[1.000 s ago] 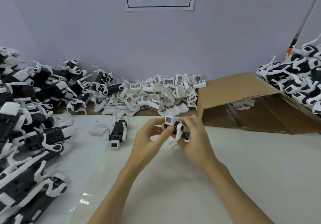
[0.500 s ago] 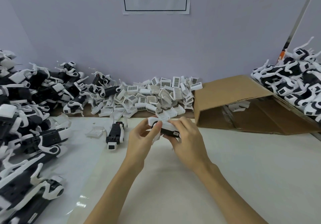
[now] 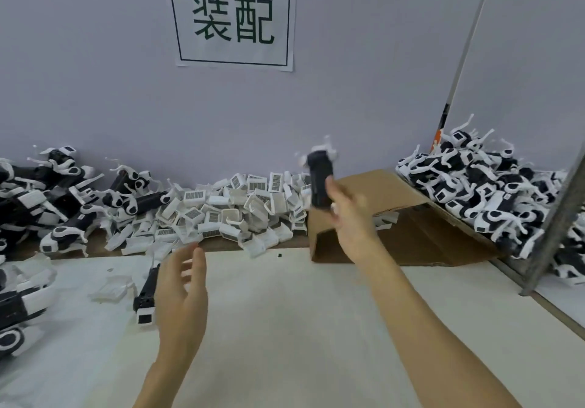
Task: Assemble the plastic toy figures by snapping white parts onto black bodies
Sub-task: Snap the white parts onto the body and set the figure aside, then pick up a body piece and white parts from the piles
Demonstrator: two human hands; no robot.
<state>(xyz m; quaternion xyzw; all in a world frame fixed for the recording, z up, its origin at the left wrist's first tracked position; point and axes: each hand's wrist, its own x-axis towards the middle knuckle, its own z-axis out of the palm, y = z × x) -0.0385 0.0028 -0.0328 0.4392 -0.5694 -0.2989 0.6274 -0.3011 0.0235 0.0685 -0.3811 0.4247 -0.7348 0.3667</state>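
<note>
black-and-white figure [image 3: 320,177] blurred above cardboard box [image 3: 408,217] | right hand [image 3: 346,214] touches it — grip unclear | left hand [image 3: 183,284] open, empty | risk: misses finished pile [image 3: 493,186] right of box — white parts pop off

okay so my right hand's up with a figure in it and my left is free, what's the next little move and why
Probably carry the figure in your right hand on to the pile of figures at right and let go; white parts already show on it. Your open left hand is beside the black body on the table.
</note>
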